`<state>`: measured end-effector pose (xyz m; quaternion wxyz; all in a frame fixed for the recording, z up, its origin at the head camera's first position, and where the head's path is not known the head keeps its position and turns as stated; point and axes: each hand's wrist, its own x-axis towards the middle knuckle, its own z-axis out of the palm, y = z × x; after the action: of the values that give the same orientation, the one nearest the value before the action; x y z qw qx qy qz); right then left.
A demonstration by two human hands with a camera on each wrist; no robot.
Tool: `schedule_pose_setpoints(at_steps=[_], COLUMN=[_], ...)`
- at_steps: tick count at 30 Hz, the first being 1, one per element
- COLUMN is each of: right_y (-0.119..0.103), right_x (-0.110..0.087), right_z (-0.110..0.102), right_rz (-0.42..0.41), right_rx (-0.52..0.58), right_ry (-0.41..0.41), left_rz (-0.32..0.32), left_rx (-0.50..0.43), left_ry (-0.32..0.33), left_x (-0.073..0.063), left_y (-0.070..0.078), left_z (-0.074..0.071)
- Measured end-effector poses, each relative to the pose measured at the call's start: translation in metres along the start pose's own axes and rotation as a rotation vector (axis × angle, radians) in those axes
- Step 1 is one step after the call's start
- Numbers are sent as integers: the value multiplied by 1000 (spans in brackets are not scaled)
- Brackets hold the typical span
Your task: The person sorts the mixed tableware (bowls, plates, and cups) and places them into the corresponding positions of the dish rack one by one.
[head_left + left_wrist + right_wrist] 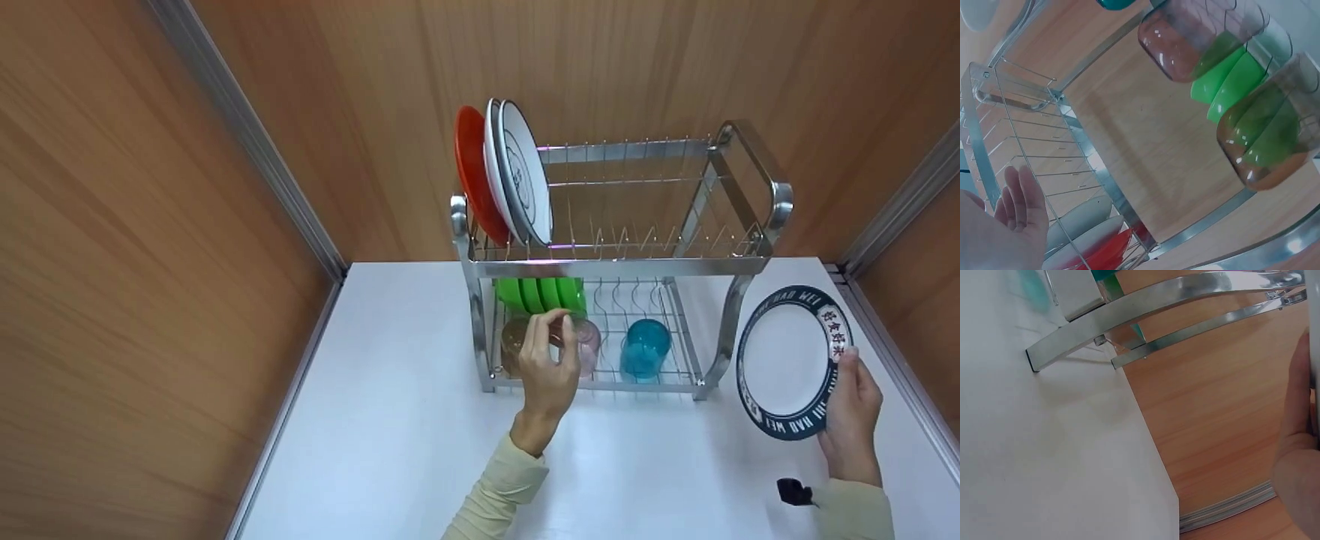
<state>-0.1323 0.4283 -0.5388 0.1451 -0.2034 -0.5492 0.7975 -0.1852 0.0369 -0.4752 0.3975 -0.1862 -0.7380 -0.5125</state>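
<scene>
At the right, my right hand (pixel 851 412) grips the edge of a white plate (pixel 786 360) with a dark lettered rim, held up beside the dish rack (pixel 622 268). In the right wrist view only a sliver of this plate shows. My left hand (pixel 549 371) is raised in front of the rack's lower tier, fingers loosely bent with nothing between them. From the head view it partly covers a brownish cup (pixel 513 351) and a pinkish cup (pixel 589 349). On the upper tier, a red plate (pixel 472 176) and white plates (pixel 525 172) stand on edge at the left.
Several green bowls (pixel 540 295) stand in a row on the lower tier, behind the cups. A blue-green cup (pixel 645 349) sits farther right there. Wooden panels (pixel 360 112) with metal edging surround the white table (pixel 390 420). A small black object (pixel 793 492) is beside my right sleeve.
</scene>
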Motion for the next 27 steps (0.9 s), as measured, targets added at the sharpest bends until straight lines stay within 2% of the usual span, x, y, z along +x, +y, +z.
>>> schedule_pose_setpoints(at_steps=[6,12,18,23,27], right_y=[-2,0,3,4,3], right_x=[-10,-21,-28,-33,-37], right_z=[12,25,37,47,56], right_rz=[-51,-86,-127,-127,-137], right_rx=[-14,-35,-33,-80,-128], right_ry=[-41,-83,-109,-122,-125], left_rz=[-63,-128,-182,-211,-265], left_rx=[-60,-86,-138,-193,-236], left_ry=[-41,-49,-115,-154,-180], left_x=[-10,-19,-27,-31,-34], left_y=[4,7,12,18,24], left_z=[5,9,14,18,20])
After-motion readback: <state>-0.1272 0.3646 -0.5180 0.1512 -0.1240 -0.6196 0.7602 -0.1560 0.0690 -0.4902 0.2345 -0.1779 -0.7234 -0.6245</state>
